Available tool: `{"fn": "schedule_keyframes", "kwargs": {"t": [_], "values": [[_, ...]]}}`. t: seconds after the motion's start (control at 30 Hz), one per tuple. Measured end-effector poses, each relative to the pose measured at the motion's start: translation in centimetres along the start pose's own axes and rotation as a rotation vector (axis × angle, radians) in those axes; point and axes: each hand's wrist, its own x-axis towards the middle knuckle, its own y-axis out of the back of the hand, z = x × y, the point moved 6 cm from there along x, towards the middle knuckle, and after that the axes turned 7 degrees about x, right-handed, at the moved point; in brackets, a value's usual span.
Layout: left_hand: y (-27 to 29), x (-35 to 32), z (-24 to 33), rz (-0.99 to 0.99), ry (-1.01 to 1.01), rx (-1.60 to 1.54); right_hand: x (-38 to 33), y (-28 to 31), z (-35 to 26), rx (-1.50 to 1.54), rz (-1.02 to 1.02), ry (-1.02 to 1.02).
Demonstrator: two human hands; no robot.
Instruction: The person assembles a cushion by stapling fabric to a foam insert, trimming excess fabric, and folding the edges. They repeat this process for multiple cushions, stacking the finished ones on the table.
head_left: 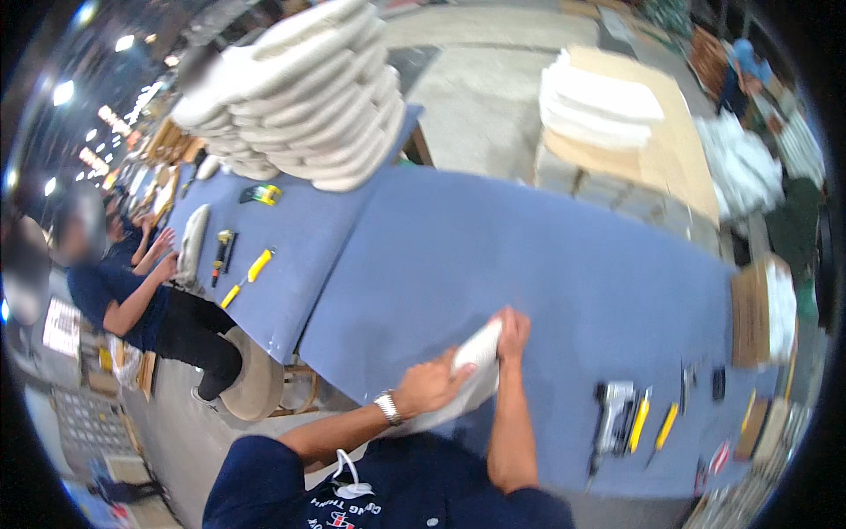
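Left hand extends toward the curled right hand.

Dressed in navy short-sleeved shirt with white and red print and small pale dot on front, white looped cord at chest, silver link-band watch on left wrist.

A pad is held between the left hand and right hand above the near part of the table. To the right, a power tool is laid beside hand tools; a box is set farther out. At far left, stacked cushions are placed (behind a tape measure).
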Motion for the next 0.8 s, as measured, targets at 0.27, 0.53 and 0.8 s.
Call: {"fn": "schedule_keyframes", "kwargs": {"t": [0.27,0.53,0.8], "values": [[-0.6,4.6,3.3,0.099,-0.18,-0.1,-0.9,0.5,-1.6,0.088,-0.074,0.173],[-5.9,-9.2,-7.6,0.289,-0.018,0.098,-0.5,2.0,-2.0,0.18,-0.11,0.097],[-12.2,-18.7,-20.4,0.53,0.079,-0.34,-0.1,3.0,-1.0,0.282,-0.037,-0.038]]}}
